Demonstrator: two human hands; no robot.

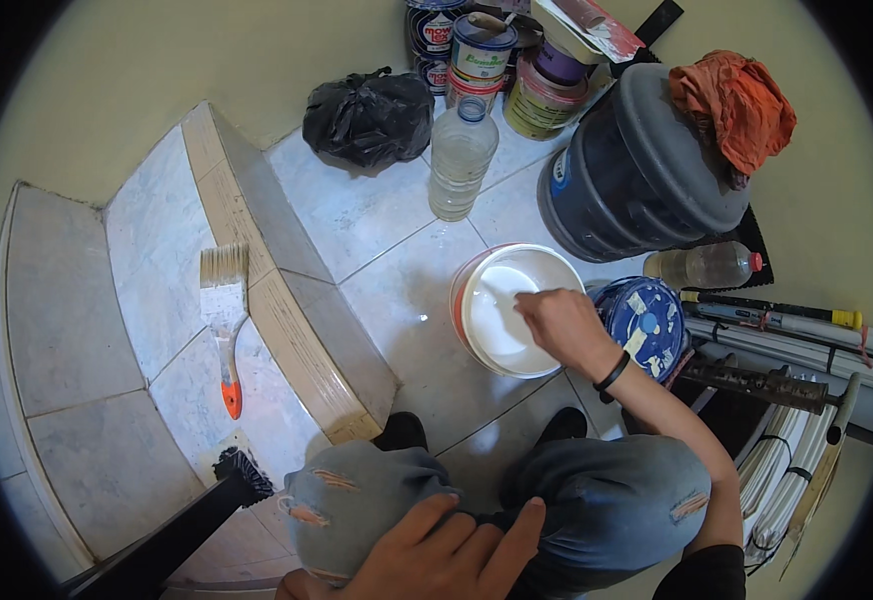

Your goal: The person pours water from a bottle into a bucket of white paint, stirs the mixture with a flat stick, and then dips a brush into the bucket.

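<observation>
My right hand (565, 326) reaches over the white bucket (469, 330) on the floor before my knees. Its fingers are curled into a pinch above the white liquid (507, 310); whatever they grip, if anything, is hidden. A dark band circles that wrist. My left hand (447, 555) is over my lap, fingers apart and holding nothing. Against the bucket's right side is a round blue lid (647, 325) spattered with pale paint. To my left, on a tiled step, lies a wide paintbrush (223, 318) with pale bristles and an orange-tipped handle.
Behind the bucket stands an open clear bottle (464, 160). A black plastic bag (369, 118) and several paint cans (482, 58) sit by the wall. An orange cloth (737, 110) tops a dark lidded barrel (637, 165). Bundled white strips (782, 465) lie at the right.
</observation>
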